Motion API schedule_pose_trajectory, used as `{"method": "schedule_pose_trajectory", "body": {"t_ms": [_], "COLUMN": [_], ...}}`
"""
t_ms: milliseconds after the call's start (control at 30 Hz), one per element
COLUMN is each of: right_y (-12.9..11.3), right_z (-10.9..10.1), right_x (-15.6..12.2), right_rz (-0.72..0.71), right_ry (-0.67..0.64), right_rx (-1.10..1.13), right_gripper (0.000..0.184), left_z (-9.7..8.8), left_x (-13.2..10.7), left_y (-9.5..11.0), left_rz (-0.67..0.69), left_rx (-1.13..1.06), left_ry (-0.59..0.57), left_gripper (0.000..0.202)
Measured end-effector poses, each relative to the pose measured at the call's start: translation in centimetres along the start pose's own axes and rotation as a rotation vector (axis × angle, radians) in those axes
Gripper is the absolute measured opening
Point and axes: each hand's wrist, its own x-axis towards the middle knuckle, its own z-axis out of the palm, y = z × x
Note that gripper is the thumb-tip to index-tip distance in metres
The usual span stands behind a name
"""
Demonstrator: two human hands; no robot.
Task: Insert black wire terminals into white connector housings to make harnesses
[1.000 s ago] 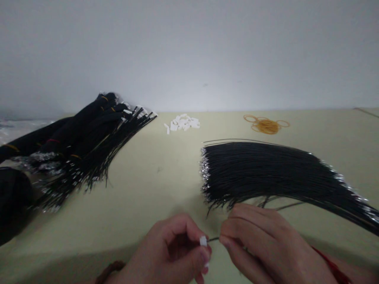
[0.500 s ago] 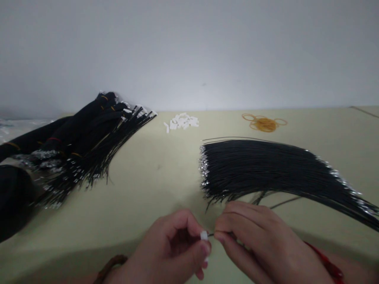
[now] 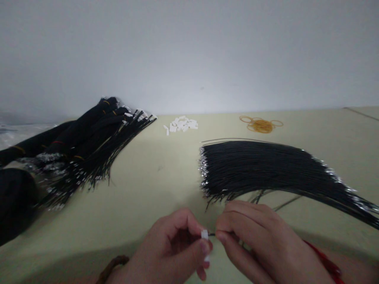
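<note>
- Currently, we pinch a white connector housing (image 3: 204,234) with the thumb and forefinger of our left hand (image 3: 177,248).
- With our right hand (image 3: 254,238), we grasp a black wire (image 3: 212,234), visible between both hands beside the housing.
- We see a black wire stack (image 3: 260,165) beyond our right hand.

The left hand (image 3: 174,252) wears brown cord (image 3: 111,266), right hand (image 3: 260,240) red (image 3: 324,261).

White connector (image 3: 204,234): a small block, roughly upright, pinched between thumb and forefinger of the left hand (image 3: 174,248). Black wire (image 3: 212,234): thin, its short visible length nearly level between the connector and the right hand (image 3: 257,236); its tip is hidden.
</note>
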Motion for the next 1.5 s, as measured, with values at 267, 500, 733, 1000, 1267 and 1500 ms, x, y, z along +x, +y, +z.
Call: {"method": "schedule_pose_trajectory", "body": {"t_ms": [267, 500, 733, 1000, 1267, 1500], "right_y": [0.0, 0.3, 0.2, 0.0, 5.0, 6.3], "right_z": [-0.2, 0.1, 0.2, 0.4, -1.0, -0.6], "right_x": [-0.1, -0.2, -0.2, -0.1, 1.8, 1.8], "right_rz": [0.025, 0.02, -0.017, -0.011, 0.016, -0.051], "right_ry": [0.022, -0.013, 0.007, -0.02, 0.003, 0.03], "right_rx": [-0.018, -0.044, -0.073, -0.007, -0.381, -0.416], "right_gripper": [0.018, 0.022, 0.03, 0.032, 0.016, 0.021], "left_z": [-0.2, -0.5, -0.6, -0.8, -0.4, -0.3], "left_x": [0.2, 0.2, 0.2, -0.2, 0.7, 0.9], "left_y": [0.3, -0.1, -0.5, -1.1, -0.3, 0.4], "left_rz": [-0.01, -0.027, -0.033, -0.065, -0.036, -0.014], "left_rx": [-0.101, -0.057, -0.007, 0.092, -0.04, -0.13], "left_ry": [0.004, -0.006, -0.015, -0.054, -0.014, -0.015], "left_gripper": [0.035, 0.032, 0.033, 0.03, 0.039, 0.036]}}
